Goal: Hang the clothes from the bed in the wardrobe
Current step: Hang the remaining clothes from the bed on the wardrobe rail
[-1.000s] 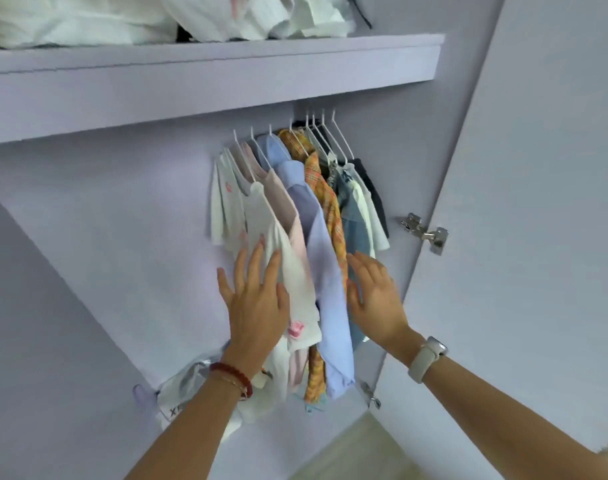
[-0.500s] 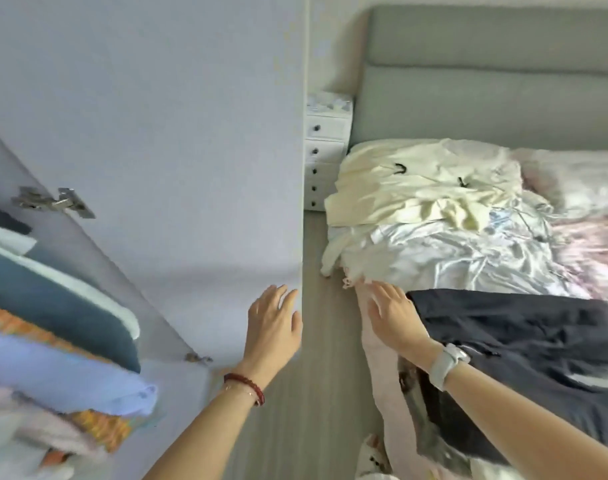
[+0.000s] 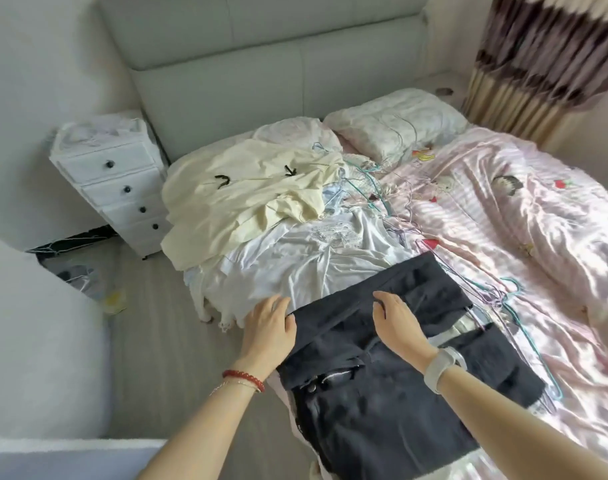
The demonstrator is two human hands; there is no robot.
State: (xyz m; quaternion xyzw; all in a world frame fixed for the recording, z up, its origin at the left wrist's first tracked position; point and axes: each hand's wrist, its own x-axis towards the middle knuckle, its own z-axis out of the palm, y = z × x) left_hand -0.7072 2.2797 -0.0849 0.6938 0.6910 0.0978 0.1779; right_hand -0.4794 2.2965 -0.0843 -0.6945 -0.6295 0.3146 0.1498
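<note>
In the head view, the wardrobe rail seen a second ago is no longer framed; the bed with the pink striped satin cover [image 3: 503,237] now fills the frame. The left hand [image 3: 269,323], fingers relaxed and holding nothing, is laid at the edge of the dark grey trousers [image 3: 382,393] in the lower centre. The right hand [image 3: 397,323] is spread flat on them, unclenched. A cream shirt [image 3: 247,199], a white satin garment [image 3: 313,261] and loose wire hangers [image 3: 510,296] are left on the bed, so another fetch is judged begun.
</note>
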